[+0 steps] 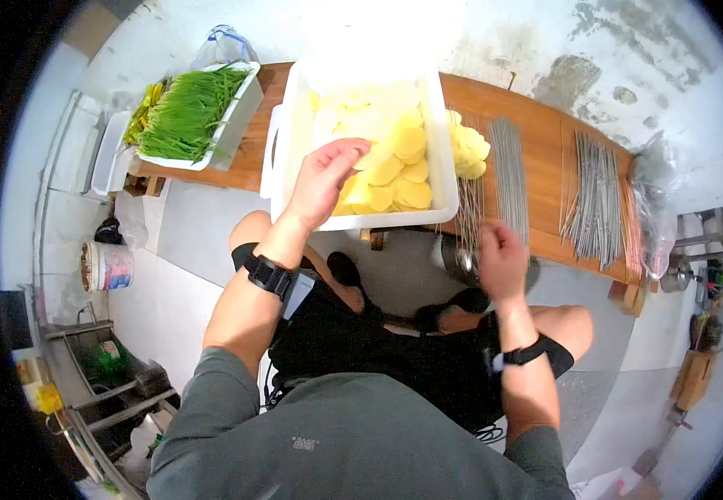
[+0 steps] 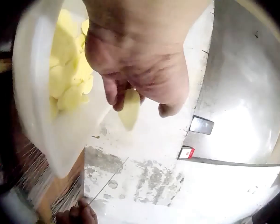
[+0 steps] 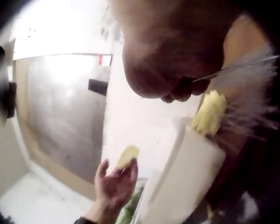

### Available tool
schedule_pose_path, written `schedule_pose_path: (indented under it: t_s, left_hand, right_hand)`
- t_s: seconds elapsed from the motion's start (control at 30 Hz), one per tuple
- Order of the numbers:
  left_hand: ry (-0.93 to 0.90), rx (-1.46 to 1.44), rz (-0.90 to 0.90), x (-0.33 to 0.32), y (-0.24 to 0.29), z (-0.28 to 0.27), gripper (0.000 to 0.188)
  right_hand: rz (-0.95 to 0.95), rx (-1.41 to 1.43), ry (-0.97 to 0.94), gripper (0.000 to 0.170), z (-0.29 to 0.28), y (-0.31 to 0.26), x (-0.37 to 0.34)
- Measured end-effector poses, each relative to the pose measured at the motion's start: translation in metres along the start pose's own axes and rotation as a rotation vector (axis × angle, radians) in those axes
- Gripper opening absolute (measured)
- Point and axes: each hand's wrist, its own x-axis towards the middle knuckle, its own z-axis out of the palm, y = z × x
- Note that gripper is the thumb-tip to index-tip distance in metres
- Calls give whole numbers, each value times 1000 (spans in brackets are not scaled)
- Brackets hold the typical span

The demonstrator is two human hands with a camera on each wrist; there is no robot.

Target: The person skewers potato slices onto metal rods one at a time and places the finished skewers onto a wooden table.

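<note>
A slice [image 2: 130, 113] is pinched by the left hand [image 1: 321, 187], a skewer [image 2: 108, 183] by the right hand [image 1: 503, 262] (fingers best clear of its tip).

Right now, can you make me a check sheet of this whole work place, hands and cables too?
Surface: long brown wooden table, bearing a white plastic tub.
Job's things: round yellow slices in the tub; thin grey metal skewers beside it.
Clutter: crumpled clear plastic bag at the table's right end.
Hands: left hand holds one slice; right hand pinches one skewer.
Cables: thin black cords beside the lap.
Surroundings: stained white wall; white bucket.
</note>
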Motion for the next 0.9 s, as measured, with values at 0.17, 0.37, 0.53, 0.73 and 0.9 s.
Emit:
schedule_pose_path:
  t_s: [0.17, 0.37, 0.53, 0.73, 0.9]
  left_hand:
    - [188, 255, 73, -19, -8, 9, 43]
    - [171, 93, -27, -30, 4, 11, 36]
    - [109, -96, -145, -37, 7, 11, 18]
    - [206, -129, -66, -39, 7, 18, 20]
    - [184, -157, -89, -40, 10, 20, 19]
  right_hand:
    - [-222, 41, -187, 22, 33, -38, -50]
    - [-162, -45, -288, 26, 39, -43, -66]
    - [-114, -35, -301, 27, 38, -49, -72]
    - [-175, -75, -199, 22, 38, -44, -82]
    - [-215, -74, -183, 23, 39, -33, -86]
